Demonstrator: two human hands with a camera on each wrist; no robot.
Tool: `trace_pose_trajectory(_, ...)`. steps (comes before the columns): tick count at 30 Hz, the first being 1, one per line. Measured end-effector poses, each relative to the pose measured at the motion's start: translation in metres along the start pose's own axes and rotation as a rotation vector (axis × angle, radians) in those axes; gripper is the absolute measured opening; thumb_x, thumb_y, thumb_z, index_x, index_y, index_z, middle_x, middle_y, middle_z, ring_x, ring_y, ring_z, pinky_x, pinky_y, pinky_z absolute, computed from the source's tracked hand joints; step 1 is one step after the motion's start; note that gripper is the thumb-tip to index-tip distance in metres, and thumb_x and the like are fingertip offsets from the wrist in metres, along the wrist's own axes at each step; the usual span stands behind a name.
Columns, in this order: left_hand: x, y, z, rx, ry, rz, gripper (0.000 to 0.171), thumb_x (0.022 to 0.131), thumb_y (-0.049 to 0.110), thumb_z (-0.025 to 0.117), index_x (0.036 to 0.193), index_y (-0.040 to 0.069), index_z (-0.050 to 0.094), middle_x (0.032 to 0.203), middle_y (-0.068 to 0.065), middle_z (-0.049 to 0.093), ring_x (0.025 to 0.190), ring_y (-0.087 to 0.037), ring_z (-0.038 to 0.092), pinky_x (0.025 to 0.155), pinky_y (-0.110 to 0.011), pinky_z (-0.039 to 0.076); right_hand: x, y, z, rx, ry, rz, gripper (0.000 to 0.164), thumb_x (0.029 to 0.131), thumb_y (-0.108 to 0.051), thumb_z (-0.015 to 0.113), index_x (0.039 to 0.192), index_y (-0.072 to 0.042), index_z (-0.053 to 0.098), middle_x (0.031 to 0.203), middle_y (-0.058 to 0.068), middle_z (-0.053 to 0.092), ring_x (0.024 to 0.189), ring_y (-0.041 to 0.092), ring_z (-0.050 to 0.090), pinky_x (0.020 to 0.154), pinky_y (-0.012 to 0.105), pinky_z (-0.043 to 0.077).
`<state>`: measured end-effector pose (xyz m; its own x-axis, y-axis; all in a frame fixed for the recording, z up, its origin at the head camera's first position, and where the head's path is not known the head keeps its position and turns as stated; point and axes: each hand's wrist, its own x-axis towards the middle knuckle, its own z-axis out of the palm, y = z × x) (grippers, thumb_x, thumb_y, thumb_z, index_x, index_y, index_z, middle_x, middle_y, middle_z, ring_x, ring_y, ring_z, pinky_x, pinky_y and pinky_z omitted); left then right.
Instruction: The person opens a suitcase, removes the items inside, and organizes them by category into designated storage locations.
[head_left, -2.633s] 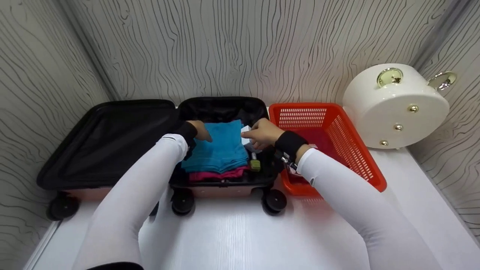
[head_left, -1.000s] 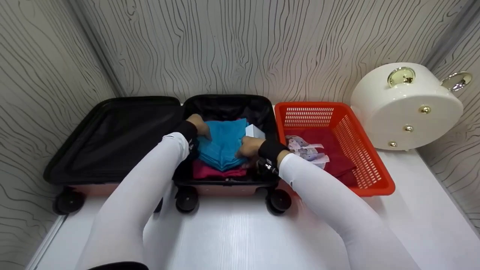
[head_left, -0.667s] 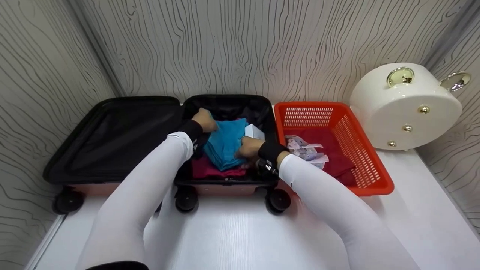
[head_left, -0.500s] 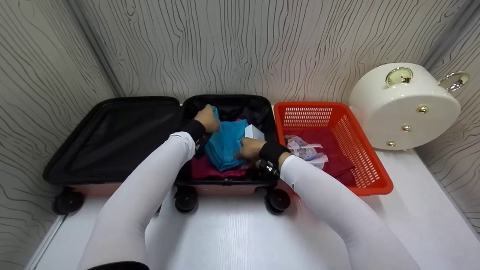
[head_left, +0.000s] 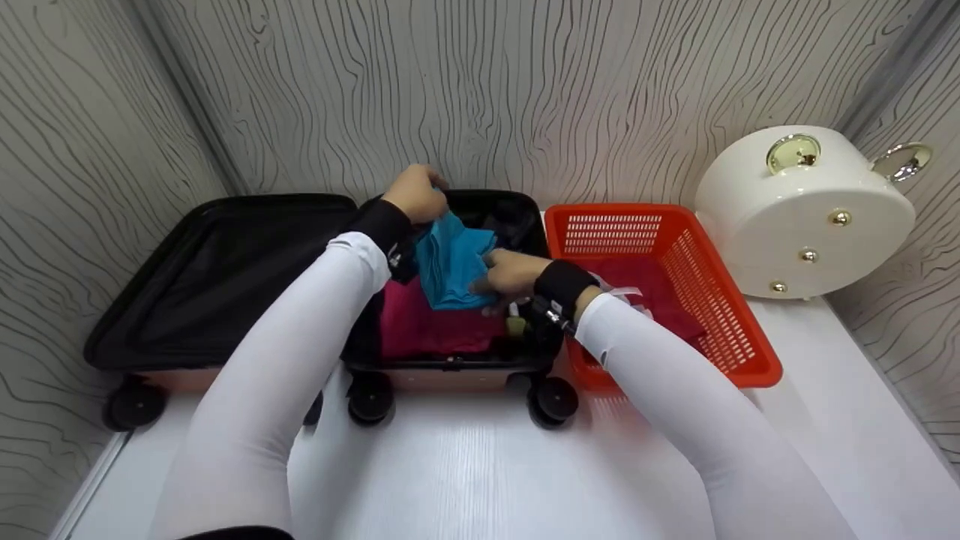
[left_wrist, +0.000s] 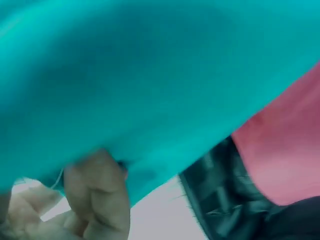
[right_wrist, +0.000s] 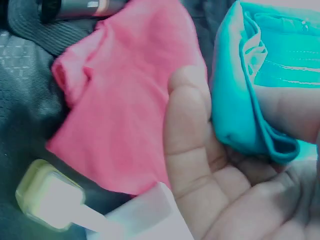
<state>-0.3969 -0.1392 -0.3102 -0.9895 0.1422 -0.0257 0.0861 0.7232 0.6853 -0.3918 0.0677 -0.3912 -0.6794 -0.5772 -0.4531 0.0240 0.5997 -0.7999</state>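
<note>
A folded blue garment [head_left: 454,262] hangs tilted over the open suitcase [head_left: 450,364]. My left hand [head_left: 416,196] grips its upper left end above the suitcase's back rim, and my right hand [head_left: 517,271] pinches its right edge. In the right wrist view, the thumb lies over the garment's folded layers [right_wrist: 235,100] and the other fingers are beneath. A pink-red folded cloth [head_left: 427,330] lies flat below it in the suitcase. Beside that cloth are a yellow-green bottle [head_left: 516,325] with a pale cap and a white box [right_wrist: 150,212], which is hidden in the head view.
The suitcase's black lid half [head_left: 232,285] lies at the left. At the right stands a red basket [head_left: 720,300] holding dark red cloth and a pale patterned item. Beyond it sits a white round case [head_left: 795,210] with gold handles. A patterned wall [head_left: 480,97] closes off the back.
My left hand has gripped the blue garment's left end and raised it up and back. The right hand moved from the white box to the garment's right edge. More pink-red cloth shows underneath.
</note>
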Motion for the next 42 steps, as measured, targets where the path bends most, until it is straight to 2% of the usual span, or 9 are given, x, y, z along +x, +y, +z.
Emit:
trace_pose_trajectory(4,-0.004,0.020,-0.005,-0.075,0.037,0.090,0.056,0.100,-0.003,0.059,0.154,0.007,0.058,0.150,-0.015,0.059,0.065,-0.011,0.045,0.066,-0.026,0.041,-0.006,0.003,-0.009,0.145,0.096,-0.050,0.075,0.109,-0.002,0.057,0.168,0.010,0.012,0.155,0.029,0.042,0.121,0.031,0.062,0.111,0.051,0.056)
trace_pose_trajectory(7,-0.009,0.037,-0.004,-0.117,0.038,0.181,0.054,0.104,0.002,0.062,0.157,0.010,0.056,0.170,-0.013,0.045,0.103,-0.020,0.058,0.088,-0.032,0.048,-0.011,0.007,-0.016,0.298,0.159,-0.088,0.070,0.105,0.005,0.058,0.166,0.010,0.022,0.163,0.030,0.040,0.133,0.039,0.059,0.114,0.056,0.053)
trace_pose_trajectory(11,-0.011,0.058,0.000,-0.146,0.032,0.275,0.052,0.107,0.006,0.064,0.158,0.013,0.055,0.170,-0.011,0.045,0.148,-0.028,0.048,0.116,-0.042,0.047,-0.020,0.014,-0.028,0.433,0.229,-0.135,0.066,0.100,0.007,0.060,0.161,0.004,0.035,0.157,0.025,0.049,0.140,0.041,0.056,0.116,0.060,0.051)
trace_pose_trajectory(19,-0.010,0.081,0.016,-0.178,0.045,0.442,0.051,0.108,0.008,0.065,0.157,0.016,0.056,0.170,-0.007,0.046,0.150,-0.024,0.049,0.125,-0.047,0.043,-0.043,0.030,-0.057,0.600,0.363,-0.168,0.069,0.116,-0.035,0.051,0.171,-0.006,0.021,0.172,0.022,0.039,0.156,0.041,0.044,0.125,0.061,0.041)
trace_pose_trajectory(27,-0.002,0.086,0.041,-0.198,0.018,0.451,0.054,0.108,0.004,0.060,0.161,0.013,0.051,0.170,-0.005,0.047,0.149,-0.020,0.048,0.115,-0.031,0.045,-0.074,0.056,-0.080,0.409,0.528,-0.154,0.064,0.117,-0.034,0.046,0.171,-0.007,0.023,0.153,0.019,0.054,0.131,0.027,0.063,0.112,0.042,0.055)
trace_pose_trajectory(31,0.002,0.087,0.056,-0.231,-0.038,0.369,0.064,0.105,-0.002,0.056,0.166,0.015,0.044,0.176,-0.007,0.036,0.144,-0.025,0.045,0.105,-0.034,0.041,-0.092,0.072,-0.095,0.256,0.592,-0.184,0.061,0.118,-0.031,0.045,0.168,-0.002,0.027,0.145,0.018,0.054,0.121,0.019,0.060,0.102,0.027,0.053)
trace_pose_trajectory(34,0.004,0.088,0.070,-0.239,-0.050,0.311,0.066,0.104,0.000,0.057,0.167,0.016,0.043,0.177,-0.010,0.035,0.150,-0.023,0.042,0.118,-0.037,0.040,-0.105,0.082,-0.107,0.109,0.639,-0.172,0.062,0.118,-0.030,0.044,0.168,0.002,0.027,0.149,0.023,0.051,0.126,0.024,0.056,0.108,0.032,0.049)
trace_pose_trajectory(39,0.007,0.091,0.097,-0.227,0.011,0.264,0.055,0.106,0.002,0.061,0.160,0.011,0.053,0.164,-0.014,0.050,0.104,-0.016,0.062,0.092,-0.029,0.052,-0.122,0.089,-0.124,-0.069,0.674,-0.110,0.066,0.117,-0.027,0.043,0.168,0.009,0.022,0.163,0.033,0.040,0.140,0.039,0.043,0.124,0.053,0.035)
trace_pose_trajectory(42,0.011,0.094,0.113,-0.239,0.045,0.245,0.049,0.106,0.001,0.062,0.154,0.007,0.059,0.154,-0.014,0.059,0.073,-0.013,0.048,0.070,-0.025,0.042,-0.131,0.088,-0.132,-0.136,0.685,-0.073,0.065,0.117,-0.024,0.044,0.166,0.012,0.021,0.164,0.037,0.037,0.146,0.046,0.040,0.128,0.060,0.030)
